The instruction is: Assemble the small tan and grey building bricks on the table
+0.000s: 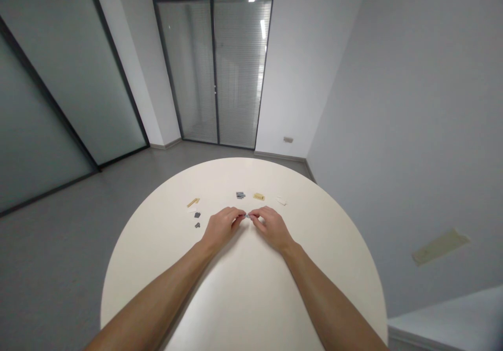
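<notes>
table (314, 267): round, white, bare near the person
left hand (222, 226): fingertips pinched shut on the grey piece
right hand (271, 226): pinching the same piece from the other side
grey piece (247, 215): tiny, held between both hands, low over the table
tan strip (193, 202): lies left of the hands, apart
grey cluster (240, 195): just beyond the hands, with a tan bit (258, 196) beside it

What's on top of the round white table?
The left hand and right hand pinch a tiny grey piece; their fingers hide most of it. Beyond them lie grey pieces, a tan piece and a white piece on the table.
</notes>
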A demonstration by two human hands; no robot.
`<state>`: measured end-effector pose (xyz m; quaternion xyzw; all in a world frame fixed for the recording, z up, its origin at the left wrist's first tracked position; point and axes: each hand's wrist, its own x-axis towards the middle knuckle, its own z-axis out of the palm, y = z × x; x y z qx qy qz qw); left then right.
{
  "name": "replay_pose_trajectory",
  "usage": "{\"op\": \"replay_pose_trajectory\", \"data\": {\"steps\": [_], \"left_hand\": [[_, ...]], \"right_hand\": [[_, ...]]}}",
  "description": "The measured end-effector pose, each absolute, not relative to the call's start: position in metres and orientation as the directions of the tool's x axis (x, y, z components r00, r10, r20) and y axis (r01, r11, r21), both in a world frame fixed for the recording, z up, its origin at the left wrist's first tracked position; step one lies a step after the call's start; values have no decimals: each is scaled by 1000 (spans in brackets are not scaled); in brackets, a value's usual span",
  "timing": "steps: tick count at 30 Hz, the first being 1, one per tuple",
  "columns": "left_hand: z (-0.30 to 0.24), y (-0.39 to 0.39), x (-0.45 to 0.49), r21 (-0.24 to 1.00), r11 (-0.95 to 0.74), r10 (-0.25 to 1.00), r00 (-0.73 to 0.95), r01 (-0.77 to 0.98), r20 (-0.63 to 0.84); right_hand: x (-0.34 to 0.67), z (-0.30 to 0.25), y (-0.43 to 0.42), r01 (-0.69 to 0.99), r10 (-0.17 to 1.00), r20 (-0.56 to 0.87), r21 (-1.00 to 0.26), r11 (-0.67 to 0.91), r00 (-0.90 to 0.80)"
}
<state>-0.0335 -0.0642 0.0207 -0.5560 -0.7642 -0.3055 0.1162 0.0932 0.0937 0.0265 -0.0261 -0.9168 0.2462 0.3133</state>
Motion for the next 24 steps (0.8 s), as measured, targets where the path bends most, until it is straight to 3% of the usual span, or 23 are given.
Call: {"op": "replay_pose_trajectory", "data": {"steps": [24], "left_hand": [[27, -65, -29, 335, 216, 767, -372, 917, 522]], "right_hand": [[93, 29, 92, -95, 206, 561, -459, 883, -802]]}}
